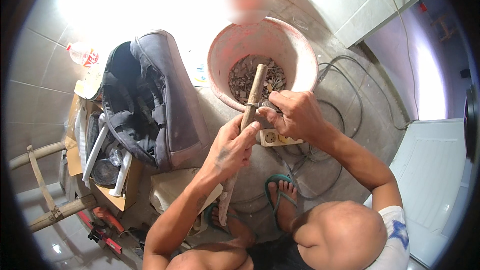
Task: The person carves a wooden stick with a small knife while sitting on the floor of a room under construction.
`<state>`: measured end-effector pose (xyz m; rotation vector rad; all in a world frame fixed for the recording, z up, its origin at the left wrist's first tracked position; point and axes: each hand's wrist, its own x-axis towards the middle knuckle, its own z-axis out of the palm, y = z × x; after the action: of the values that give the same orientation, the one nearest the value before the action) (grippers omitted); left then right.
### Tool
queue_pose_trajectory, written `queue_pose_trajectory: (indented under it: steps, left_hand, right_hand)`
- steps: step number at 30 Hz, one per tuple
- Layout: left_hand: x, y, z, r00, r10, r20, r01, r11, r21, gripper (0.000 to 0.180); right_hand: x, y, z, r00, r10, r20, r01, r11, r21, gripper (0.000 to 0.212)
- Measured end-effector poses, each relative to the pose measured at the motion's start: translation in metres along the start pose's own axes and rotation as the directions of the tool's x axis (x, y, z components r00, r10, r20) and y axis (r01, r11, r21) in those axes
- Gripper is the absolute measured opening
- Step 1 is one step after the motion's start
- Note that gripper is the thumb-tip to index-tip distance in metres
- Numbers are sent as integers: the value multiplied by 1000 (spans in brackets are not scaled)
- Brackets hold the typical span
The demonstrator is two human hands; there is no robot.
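Note:
My left hand [232,142] is wrapped round a rough wooden stick [258,82], held slanting with its upper end over the mouth of a bucket. The stick's lower end reaches down between my feet. A thin dark band [252,104] circles the stick above my left hand. Right beside that band, my right hand [299,115] is closed in a pinch on a small dark piece, too hidden to name. The bucket [218,65] is wide, pale pinkish and dirty. Broken rubble [245,72] covers its bottom.
An opened dark bag [177,100] stands at left, beside a cardboard box [131,185] of tools. A bamboo ladder [40,155] and an orange-handled tool [107,217] are at far left. A white socket strip [278,138] and looped black cable [345,125] lie right of the bucket.

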<state>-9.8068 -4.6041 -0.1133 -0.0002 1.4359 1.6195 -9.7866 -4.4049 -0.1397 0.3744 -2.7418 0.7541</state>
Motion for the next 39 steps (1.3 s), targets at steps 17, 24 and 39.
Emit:
queue_pose_trajectory:
  steps: [17,24,39]
  left_hand:
    - [-12,10,2,998,-33,-60,37,998,53,29]
    - [-18,11,-2,997,-71,-35,72,997,33,27]
    - [-20,7,-6,994,-101,-31,103,992,72,30]
  right_hand:
    - [1,-13,2,994,109,-23,-108,993,42,27]
    - [0,-16,-1,992,123,31,-125,988,90,29]
    - [3,-18,2,969,243,-33,-235,959,162,29]
